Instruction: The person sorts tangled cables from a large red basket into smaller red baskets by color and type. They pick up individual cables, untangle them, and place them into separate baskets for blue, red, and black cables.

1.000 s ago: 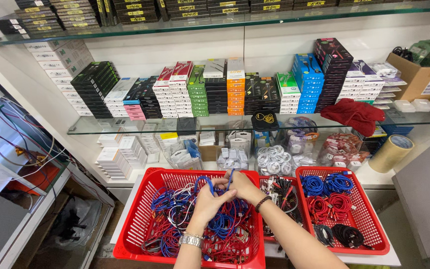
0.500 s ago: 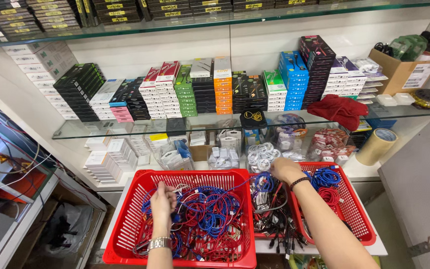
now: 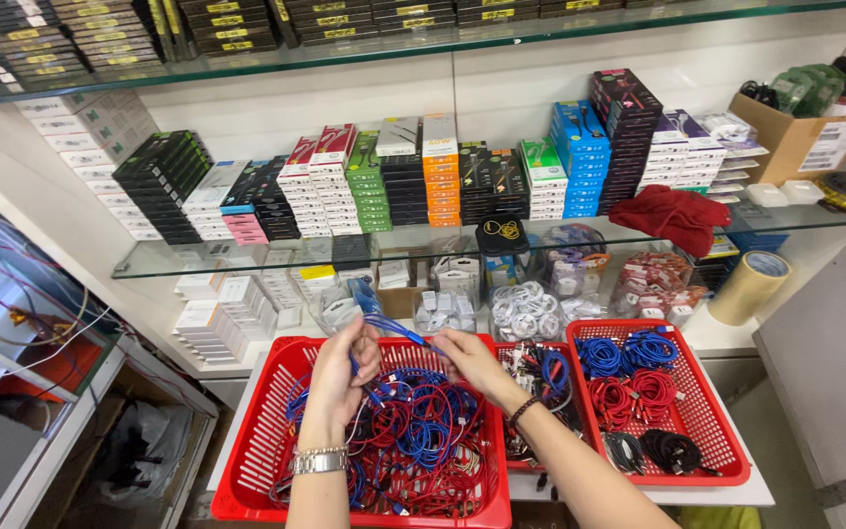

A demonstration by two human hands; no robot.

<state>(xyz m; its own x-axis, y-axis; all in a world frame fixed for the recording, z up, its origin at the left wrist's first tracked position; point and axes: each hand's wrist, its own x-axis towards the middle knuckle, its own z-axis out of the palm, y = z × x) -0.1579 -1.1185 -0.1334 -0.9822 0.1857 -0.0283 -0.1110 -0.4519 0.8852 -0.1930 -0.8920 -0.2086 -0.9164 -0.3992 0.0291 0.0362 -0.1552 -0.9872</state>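
Note:
My left hand [image 3: 343, 370] and my right hand [image 3: 469, 360] are raised over a big red basket [image 3: 257, 441] full of tangled red and blue cables [image 3: 421, 441]. Between them they hold one blue cable [image 3: 399, 332], stretched from the left fingers to the right fingers. A metal watch sits on my left wrist and a dark band on my right wrist.
A second red basket [image 3: 707, 411] at the right holds coiled blue, red and black cables. A glass shelf [image 3: 247, 257] behind carries rows of small coloured boxes, a red cloth [image 3: 676, 216] and a tape roll [image 3: 748, 287]. Bags of white cables [image 3: 526, 312] stand behind the baskets.
Half a second ago my hands were apart, the right one reaching toward the right basket. Now both have come together above the big basket with a blue cable held between them.

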